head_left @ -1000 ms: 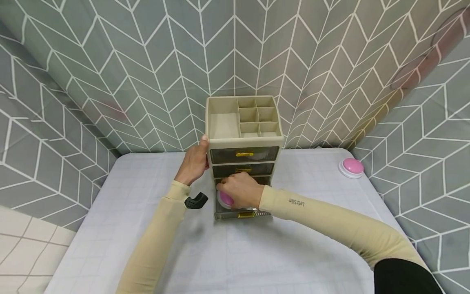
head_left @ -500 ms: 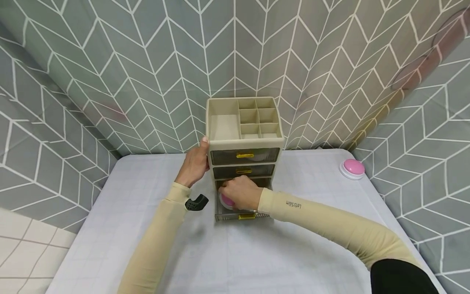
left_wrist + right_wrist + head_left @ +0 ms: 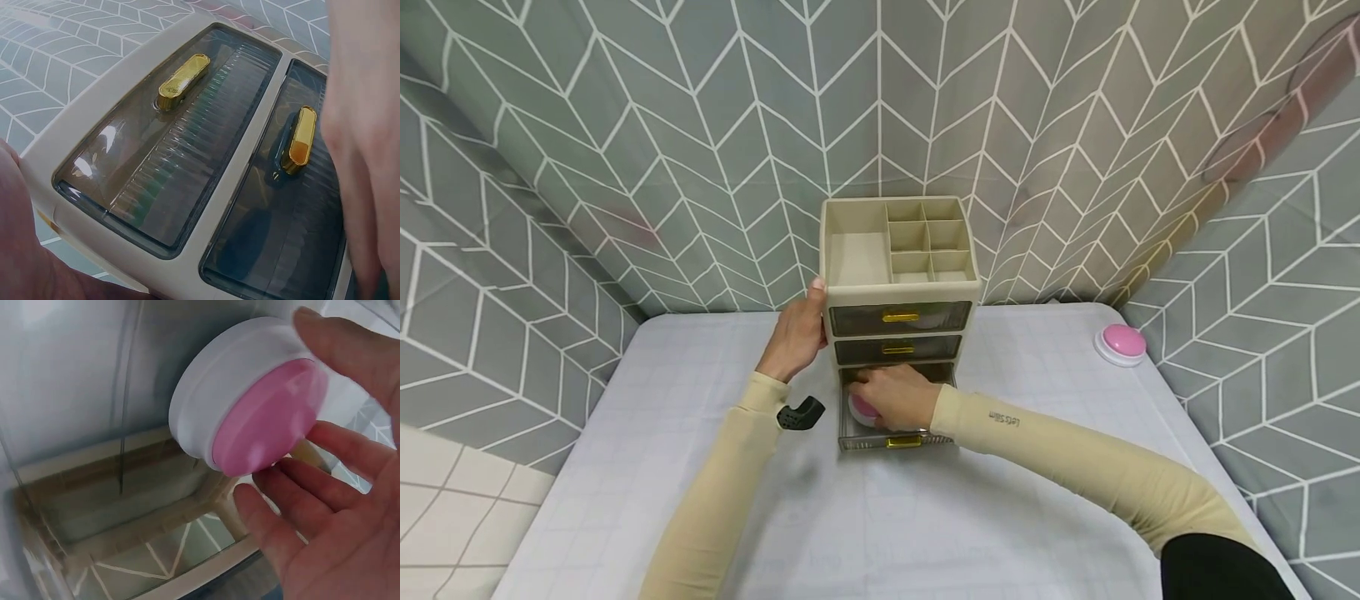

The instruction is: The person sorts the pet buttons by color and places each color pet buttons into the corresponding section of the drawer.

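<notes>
A cream desk organizer with smoky drawers and gold handles stands at the table's back edge. My left hand holds its left side, thumb up at the top corner. In the left wrist view, part of that hand lies against the frame, its other fingers mostly hidden. The bottom drawer is pulled out. Inside it lies a round push light with a white base and pink dome. My right hand reaches into the drawer over it, thumb at the base's rim, fingers loosely spread beside the dome.
A second pink-domed push light sits at the table's right back corner. The white-covered table spreads in front of the organizer. Patterned curtains stand close behind and on both sides. A black wrist strap piece juts from my left wrist.
My right hand has sunk slightly lower into the bottom drawer, and the push light stays in about the same place there. My left hand keeps its hold on the organizer.
</notes>
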`<control>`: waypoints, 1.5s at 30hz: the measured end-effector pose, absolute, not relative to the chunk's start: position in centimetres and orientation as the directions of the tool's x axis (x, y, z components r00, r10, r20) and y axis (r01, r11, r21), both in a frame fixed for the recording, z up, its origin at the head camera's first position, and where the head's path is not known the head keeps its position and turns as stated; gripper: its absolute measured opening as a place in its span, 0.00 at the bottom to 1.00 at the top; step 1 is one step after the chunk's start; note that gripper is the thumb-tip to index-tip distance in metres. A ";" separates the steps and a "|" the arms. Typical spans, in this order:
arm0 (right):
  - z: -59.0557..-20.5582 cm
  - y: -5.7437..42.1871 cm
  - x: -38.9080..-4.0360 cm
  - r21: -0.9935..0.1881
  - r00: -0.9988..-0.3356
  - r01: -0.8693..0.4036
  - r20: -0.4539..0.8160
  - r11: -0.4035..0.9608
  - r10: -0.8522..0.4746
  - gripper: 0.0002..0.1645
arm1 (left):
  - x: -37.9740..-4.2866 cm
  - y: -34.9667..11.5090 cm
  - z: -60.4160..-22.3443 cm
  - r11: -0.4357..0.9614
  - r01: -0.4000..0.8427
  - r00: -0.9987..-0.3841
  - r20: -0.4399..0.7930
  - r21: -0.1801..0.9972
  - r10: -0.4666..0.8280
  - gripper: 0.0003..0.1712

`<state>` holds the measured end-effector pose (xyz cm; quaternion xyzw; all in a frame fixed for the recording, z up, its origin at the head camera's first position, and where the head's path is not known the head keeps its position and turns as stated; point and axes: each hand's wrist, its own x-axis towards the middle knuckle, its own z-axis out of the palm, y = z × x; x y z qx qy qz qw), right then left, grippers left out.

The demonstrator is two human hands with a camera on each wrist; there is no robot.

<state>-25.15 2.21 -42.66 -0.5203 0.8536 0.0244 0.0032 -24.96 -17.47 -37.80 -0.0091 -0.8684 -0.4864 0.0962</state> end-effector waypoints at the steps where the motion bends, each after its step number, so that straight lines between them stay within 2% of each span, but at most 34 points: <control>1: -42.6 2.3 -25.2 0.014 -0.452 -0.892 -0.027 0.452 -0.892 0.29 | -24.9 -17.5 -37.8 0.526 0.106 -0.982 0.173 0.844 -0.079 0.49; 5: -41.9 3.2 -25.2 -0.097 -0.427 -0.900 -0.011 0.426 -0.904 0.28 | -24.9 -17.5 -37.9 0.514 0.095 -0.984 0.158 0.853 -0.081 0.46; 8: -40.8 4.5 -25.4 -0.145 -0.405 -0.906 0.028 0.397 -0.914 0.21 | -24.9 -17.5 -37.9 0.504 0.095 -0.984 0.157 0.859 -0.082 0.46; 11: -39.5 6.3 -26.0 -0.150 -0.397 -0.912 0.081 0.382 -0.914 0.14 | -25.0 -17.5 -37.8 0.504 0.097 -0.984 0.160 0.858 -0.084 0.46; 14: -38.1 8.7 -26.8 -0.127 -0.420 -0.906 0.140 0.404 -0.897 0.05 | -25.0 -17.5 -37.8 0.509 0.096 -0.984 0.157 0.855 -0.078 0.48; 16: -37.2 10.4 -27.5 -0.102 -0.451 -0.893 0.194 0.439 -0.872 0.06 | -25.0 -17.5 -37.7 0.514 0.097 -0.984 0.160 0.853 -0.080 0.49; 20: -35.5 14.1 -29.0 -0.092 -0.504 -0.860 0.321 0.503 -0.802 0.15 | -25.0 -17.5 -37.6 0.514 0.094 -0.985 0.156 0.853 -0.079 0.51; 26: -33.3 19.5 -30.6 -0.200 -0.582 -0.806 0.446 0.558 -0.680 0.18 | -25.0 -17.5 -37.6 0.531 0.080 -0.987 0.143 0.843 -0.078 0.52; 29: -32.6 22.3 -31.6 -0.200 -0.671 -0.727 0.408 0.657 -0.619 0.16 | -25.1 -17.6 -37.6 0.536 0.074 -0.987 0.138 0.841 -0.080 0.51; 33: -32.4 26.3 -33.3 -0.137 -0.811 -0.568 0.265 0.811 -0.523 0.07 | -25.2 -17.7 -37.5 0.535 0.070 -0.987 0.136 0.842 -0.085 0.49; 35: -32.8 28.5 -34.5 -0.110 -0.867 -0.487 0.182 0.866 -0.464 0.14 | -25.2 -17.7 -37.5 0.534 0.069 -0.986 0.137 0.843 -0.089 0.49; 38: -33.9 31.9 -35.8 -0.091 -0.930 -0.368 0.041 0.925 -0.366 0.32 | -25.1 -17.8 -37.5 0.532 0.075 -0.985 0.145 0.844 -0.090 0.52; 42: -36.3 36.0 -36.7 -0.085 -0.959 -0.258 -0.099 0.962 -0.266 0.47 | -25.0 -17.7 -37.6 0.523 0.090 -0.985 0.153 0.848 -0.080 0.55; 45: -38.1 38.3 -36.9 -0.125 -0.960 -0.206 -0.164 0.971 -0.225 0.54 | -25.0 -17.5 -37.6 0.514 0.098 -0.985 0.157 0.852 -0.072 0.57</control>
